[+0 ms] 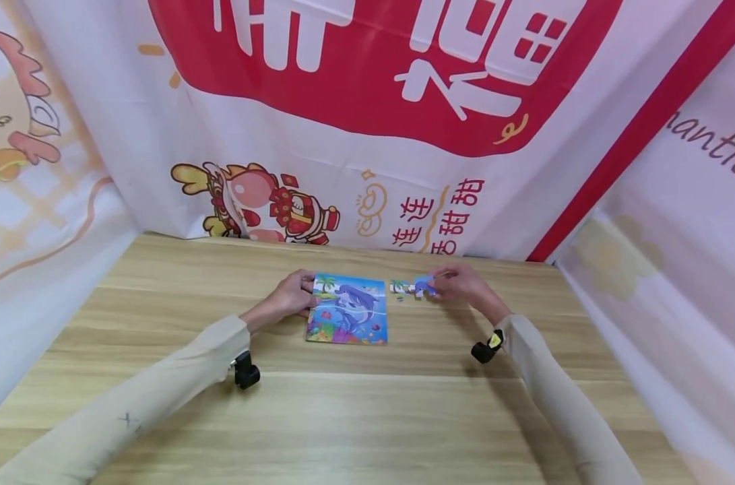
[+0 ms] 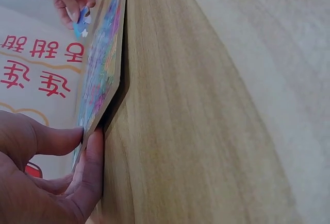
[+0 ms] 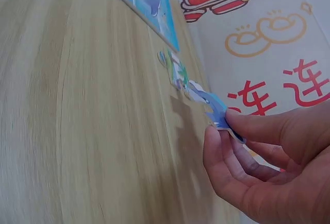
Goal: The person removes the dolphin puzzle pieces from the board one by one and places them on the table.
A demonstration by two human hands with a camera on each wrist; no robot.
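Observation:
A square dolphin picture board (image 1: 347, 311) with sea plants and coral lies near the table's far side. My left hand (image 1: 293, 294) pinches its left edge, thumb on top and fingers beneath, and in the left wrist view that board (image 2: 103, 59) is tilted up off the wood. Right of it, my right hand (image 1: 461, 283) pinches a blue jigsaw piece (image 3: 219, 112) showing part of a dolphin between thumb and fingertips. Beside that piece, toward the board, is another jigsaw piece (image 3: 175, 69) with green palm leaves; the two overlap in the right wrist view.
The wooden table (image 1: 367, 417) spreads toward me. A printed white and red cloth (image 1: 355, 121) hangs close behind the board and pieces, with more cloth at both sides. Each wrist carries a small black camera (image 1: 244, 370).

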